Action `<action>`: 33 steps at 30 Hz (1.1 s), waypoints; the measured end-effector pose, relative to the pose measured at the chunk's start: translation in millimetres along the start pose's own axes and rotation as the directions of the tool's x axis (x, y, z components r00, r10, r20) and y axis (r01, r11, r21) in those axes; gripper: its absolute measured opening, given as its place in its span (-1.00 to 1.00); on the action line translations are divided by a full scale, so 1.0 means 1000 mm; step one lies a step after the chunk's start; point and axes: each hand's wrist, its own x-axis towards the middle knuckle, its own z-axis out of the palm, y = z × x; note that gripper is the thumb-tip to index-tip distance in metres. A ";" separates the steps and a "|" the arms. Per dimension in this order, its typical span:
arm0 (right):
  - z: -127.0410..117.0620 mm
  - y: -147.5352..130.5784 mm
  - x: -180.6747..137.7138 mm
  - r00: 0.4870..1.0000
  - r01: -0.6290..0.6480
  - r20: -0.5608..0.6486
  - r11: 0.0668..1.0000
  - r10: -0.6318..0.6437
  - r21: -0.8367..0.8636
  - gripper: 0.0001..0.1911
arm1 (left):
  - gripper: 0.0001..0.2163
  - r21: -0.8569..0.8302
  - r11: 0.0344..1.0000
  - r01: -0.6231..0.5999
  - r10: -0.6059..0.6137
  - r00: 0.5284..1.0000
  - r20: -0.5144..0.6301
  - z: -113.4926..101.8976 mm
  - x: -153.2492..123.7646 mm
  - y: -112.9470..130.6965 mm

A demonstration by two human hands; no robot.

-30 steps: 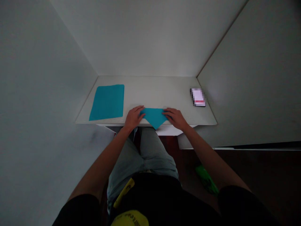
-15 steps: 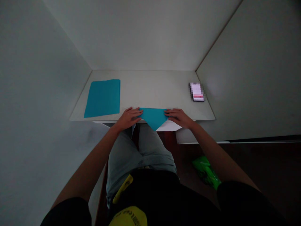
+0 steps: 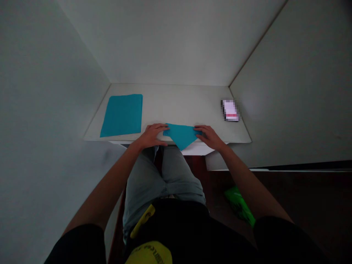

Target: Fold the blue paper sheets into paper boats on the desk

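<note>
A sheet of blue paper [image 3: 181,135], folded into a roughly triangular shape, lies at the front edge of the white table. Its point hangs over that edge toward my body. At the paper's left end, my left hand [image 3: 154,135] rests its outstretched fingers, with the thumb spread apart near the table edge. On the opposite end, the fingers of my right hand [image 3: 210,137] lie loosely over the right corner, thumb apart. Both hands are open. My fingers partly hide the two ends of the paper.
Flat blue paper sheets [image 3: 122,115] lie on the left of the white table [image 3: 181,101]. A blurred phone [image 3: 230,110] sits at the right. Walls enclose the table at the back and sides. A green plastic bag [image 3: 239,203] is on the floor at right.
My left thumb has moved away from the paper and spread toward me. The folded paper has turned slightly, and its point sits a little farther from me.
</note>
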 end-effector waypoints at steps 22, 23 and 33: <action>0.000 0.005 -0.002 1.000 -0.004 0.021 1.000 0.004 0.005 -0.47 | -0.40 -0.091 0.973 0.214 -0.215 0.977 -0.005 0.003 0.019 0.008; 0.001 0.006 -0.002 1.000 -0.008 0.012 1.000 0.008 -0.002 -0.45 | -0.41 -0.098 0.968 0.232 -0.233 0.973 0.008 0.004 0.021 0.007; 0.005 0.011 -0.002 0.997 -0.064 -0.035 0.995 0.062 -0.071 -0.26 | -0.52 -0.317 0.902 0.294 -0.303 0.953 0.023 0.008 0.017 0.003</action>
